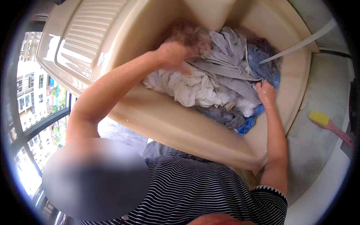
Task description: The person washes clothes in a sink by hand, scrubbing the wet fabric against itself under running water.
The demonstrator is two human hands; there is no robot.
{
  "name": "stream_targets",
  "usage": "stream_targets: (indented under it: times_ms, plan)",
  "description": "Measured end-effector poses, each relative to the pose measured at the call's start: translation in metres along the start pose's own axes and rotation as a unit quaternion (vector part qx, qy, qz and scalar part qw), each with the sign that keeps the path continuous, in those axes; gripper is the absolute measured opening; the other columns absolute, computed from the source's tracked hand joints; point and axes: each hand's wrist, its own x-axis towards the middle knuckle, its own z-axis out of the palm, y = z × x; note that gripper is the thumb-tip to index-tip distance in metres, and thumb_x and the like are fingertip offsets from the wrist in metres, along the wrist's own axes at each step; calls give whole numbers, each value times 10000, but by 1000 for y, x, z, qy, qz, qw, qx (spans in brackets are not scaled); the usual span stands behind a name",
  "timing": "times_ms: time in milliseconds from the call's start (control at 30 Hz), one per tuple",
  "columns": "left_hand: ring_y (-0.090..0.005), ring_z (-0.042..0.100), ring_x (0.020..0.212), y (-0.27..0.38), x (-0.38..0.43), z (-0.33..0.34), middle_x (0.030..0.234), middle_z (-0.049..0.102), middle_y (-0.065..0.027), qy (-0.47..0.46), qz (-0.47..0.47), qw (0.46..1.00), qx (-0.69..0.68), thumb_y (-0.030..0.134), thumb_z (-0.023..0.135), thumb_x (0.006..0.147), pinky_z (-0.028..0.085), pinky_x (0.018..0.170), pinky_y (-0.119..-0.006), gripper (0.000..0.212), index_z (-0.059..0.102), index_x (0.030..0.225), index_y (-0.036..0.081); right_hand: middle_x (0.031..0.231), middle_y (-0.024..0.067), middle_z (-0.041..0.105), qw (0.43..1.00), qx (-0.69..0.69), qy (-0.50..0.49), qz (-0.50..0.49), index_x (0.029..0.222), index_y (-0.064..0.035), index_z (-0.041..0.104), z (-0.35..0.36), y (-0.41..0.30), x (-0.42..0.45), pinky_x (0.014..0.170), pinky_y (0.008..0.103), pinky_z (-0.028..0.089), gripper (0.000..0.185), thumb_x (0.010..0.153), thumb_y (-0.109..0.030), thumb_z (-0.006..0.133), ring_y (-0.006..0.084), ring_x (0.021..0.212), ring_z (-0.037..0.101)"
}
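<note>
My right hand (266, 91) grips the edge of a grey garment (222, 70) at the right side of a beige laundry sink (174, 121). Wet, it has a few white flecks of foam on it. Over the left part of the heap is my left hand (175, 56), blurred by motion; whether its fingers hold cloth is unclear. White cloth (194, 87) lies bunched below it. A blue garment (257, 57) lies at the right under a stream of water (301, 43). Dark grey cloth (225, 116) and bright blue cloth (247, 125) rest along the near wall.
A ribbed washboard (90, 31) is moulded into the sink's left side. On the grey ledge (317, 84) at right lies a brush with yellow bristles (319, 118) and a pink handle. Windows (42, 92) stand at the left. The sink's front rim meets my striped shirt (197, 182).
</note>
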Motion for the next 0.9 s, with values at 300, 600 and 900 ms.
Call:
stream_targets:
  times_ms: [300, 600, 900]
  plan:
    - [-295, 591, 851, 15, -5, 44, 821, 615, -129, -34, -16, 990, 137, 197, 650, 559, 474, 724, -368, 380, 576, 910, 73, 997, 142, 573, 943, 199, -24, -267, 996, -72, 560, -72, -108, -53, 768, 474, 397, 385, 692, -299, 626, 292, 907, 528]
    - [-303, 586, 821, 44, -57, -78, 833, 609, -132, 270, 39, 962, 1, 129, 662, 564, 471, 736, -374, 368, 575, 914, 59, 855, 164, 607, 882, 403, -97, -226, 982, -36, 560, -46, -147, -50, 714, 333, 477, 364, 652, -167, 637, 261, 781, 602]
    - [-385, 411, 1115, -9, -18, -30, 1283, 334, -210, 79, -13, 996, 42, 294, 790, 470, 440, 865, -408, 1086, 179, 1352, 123, 1293, 117, 350, 903, 224, 133, -340, 1161, -103, 501, -15, -179, 14, 945, 427, 328, 574, 674, -346, 684, 363, 1149, 362]
